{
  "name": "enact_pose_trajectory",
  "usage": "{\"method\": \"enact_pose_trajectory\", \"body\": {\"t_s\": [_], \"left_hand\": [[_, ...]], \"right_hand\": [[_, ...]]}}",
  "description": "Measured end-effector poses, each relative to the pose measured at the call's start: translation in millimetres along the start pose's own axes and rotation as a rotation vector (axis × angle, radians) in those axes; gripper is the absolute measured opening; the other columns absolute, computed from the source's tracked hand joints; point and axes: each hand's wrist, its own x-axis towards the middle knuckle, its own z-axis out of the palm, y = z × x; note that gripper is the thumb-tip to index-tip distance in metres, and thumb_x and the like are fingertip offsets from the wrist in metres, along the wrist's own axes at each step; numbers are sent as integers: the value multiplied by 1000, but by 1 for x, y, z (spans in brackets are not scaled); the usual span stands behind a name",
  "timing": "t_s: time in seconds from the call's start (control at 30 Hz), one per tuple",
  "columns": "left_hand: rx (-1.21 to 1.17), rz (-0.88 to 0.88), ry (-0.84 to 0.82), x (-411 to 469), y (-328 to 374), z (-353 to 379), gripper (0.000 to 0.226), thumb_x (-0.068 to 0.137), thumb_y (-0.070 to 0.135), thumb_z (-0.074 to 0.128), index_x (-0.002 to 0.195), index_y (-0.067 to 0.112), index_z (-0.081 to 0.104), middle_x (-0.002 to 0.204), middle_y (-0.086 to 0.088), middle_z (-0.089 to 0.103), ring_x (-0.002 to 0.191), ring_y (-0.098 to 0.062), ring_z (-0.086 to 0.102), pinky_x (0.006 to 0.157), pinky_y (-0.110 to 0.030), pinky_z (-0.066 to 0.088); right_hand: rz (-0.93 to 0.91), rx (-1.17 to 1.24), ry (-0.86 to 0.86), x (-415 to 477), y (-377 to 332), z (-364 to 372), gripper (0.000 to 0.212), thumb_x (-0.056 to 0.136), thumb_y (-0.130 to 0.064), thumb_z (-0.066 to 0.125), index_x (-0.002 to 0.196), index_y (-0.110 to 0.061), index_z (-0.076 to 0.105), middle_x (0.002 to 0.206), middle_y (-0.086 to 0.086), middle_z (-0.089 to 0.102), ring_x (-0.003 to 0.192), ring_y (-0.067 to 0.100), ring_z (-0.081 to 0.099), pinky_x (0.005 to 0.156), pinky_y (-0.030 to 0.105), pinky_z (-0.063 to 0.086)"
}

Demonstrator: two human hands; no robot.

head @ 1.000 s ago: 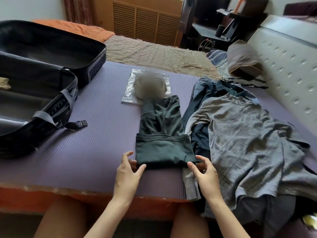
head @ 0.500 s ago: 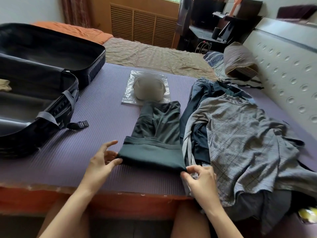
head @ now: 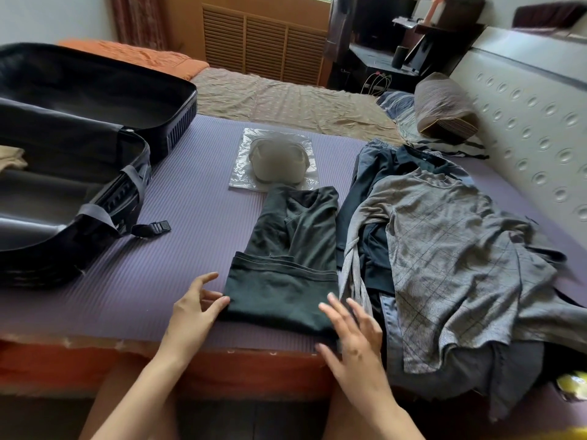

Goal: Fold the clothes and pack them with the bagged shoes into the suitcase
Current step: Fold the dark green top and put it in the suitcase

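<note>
A dark green garment (head: 286,268) lies lengthwise on the purple mat (head: 178,249), its near end folded back over itself. My left hand (head: 193,309) touches the fold's left corner with spread fingers. My right hand (head: 352,338) is open, its fingers spread over the fold's right corner. Beyond the garment sits a clear bag with shoes (head: 274,163). A pile of unfolded clothes (head: 444,258), topped by a grey checked shirt, lies to the right. The black suitcase (head: 79,160) stands open at the left, with a beige item (head: 11,157) inside.
A strap with a buckle (head: 155,228) trails from the suitcase onto the mat. A padded headboard (head: 533,122) runs along the right, with a pillow (head: 444,106) at the far right. The bed's orange front edge (head: 95,363) is just before my knees.
Both hands let go of the folded end's corners; my right hand has spread open and lifted. The green garment's folded end shifted slightly left and now lies flat.
</note>
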Motion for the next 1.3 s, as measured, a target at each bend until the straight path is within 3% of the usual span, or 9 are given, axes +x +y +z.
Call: {"method": "enact_pose_trajectory", "body": {"t_s": [0.37, 0.47, 0.57, 0.73, 0.87, 0.97, 1.1, 1.2, 1.3], "left_hand": [[-50, 31, -18, 19, 6, 8, 47, 84, 0, 66, 127, 14, 52, 104, 0, 64, 86, -1, 60, 86, -25, 48], [-170, -32, 21, 32, 9, 12, 43, 85, 4, 66, 126, 9, 51, 109, -6, 62, 92, -12, 60, 78, -16, 43], [-158, -31, 42, 51, 16, 19, 40, 84, 9, 68, 121, 8, 54, 103, -7, 64, 93, -15, 59, 72, -12, 42], [-98, -70, 45, 80, 19, 28, 36, 82, 11, 72, 115, 10, 60, 90, -2, 65, 92, -19, 63, 83, -26, 44], [-95, 11, 72, 86, 22, 33, 31, 83, 11, 70, 113, 16, 61, 90, 0, 66, 84, -9, 62, 75, -16, 44], [-92, 44, 103, 86, 19, 36, 31, 84, 10, 69, 112, 19, 61, 85, 7, 64, 79, -2, 60, 74, -13, 44], [0, 59, 90, 84, 9, 41, 37, 83, 7, 69, 118, 10, 58, 93, 1, 64, 91, -20, 65, 85, -27, 48], [51, 219, 64, 75, 13, 37, 49, 80, 9, 72, 125, 12, 52, 113, 3, 59, 101, -12, 57, 89, -26, 44], [-16, 350, -95, 52, 12, 19, 47, 79, 24, 72, 122, 24, 55, 117, 16, 62, 111, 1, 54, 95, -17, 41]], "right_hand": [[-47, 29, -14, 3, 14, 10, 62, 64, -21, 85, 121, -29, 62, 131, -18, 56, 134, 7, 32, 111, 35, 16], [-23, 88, 10, 5, 12, 9, 44, 75, -47, 70, 117, -36, 63, 130, -24, 54, 134, 2, 30, 111, 31, 14], [138, 304, 66, 21, 9, 2, 50, 78, -74, 45, 112, -42, 63, 127, -32, 51, 126, -5, 31, 106, 16, 9], [251, 260, 124, 81, 19, -7, 35, 82, -32, 70, 116, -28, 64, 105, -18, 58, 105, 6, 37, 88, 20, 19], [299, 192, 42, 106, 23, 0, 25, 78, -16, 74, 100, -28, 69, 87, -14, 63, 100, 16, 48, 81, 23, 16], [286, 177, 166, 102, 26, 3, 22, 75, -10, 75, 86, -28, 70, 78, -18, 59, 90, 12, 48, 82, 23, 15], [271, 152, 155, 92, 29, 11, 20, 78, -10, 73, 89, -26, 70, 92, -13, 65, 99, 19, 51, 84, 23, 18], [172, 247, 189, 81, 27, 5, 20, 83, -30, 66, 102, -26, 68, 112, -17, 62, 113, 9, 46, 96, 22, 22], [-7, 339, 58, 54, 23, -8, 45, 82, -56, 58, 119, -31, 61, 124, -21, 55, 124, -4, 38, 108, 19, 20]]}}
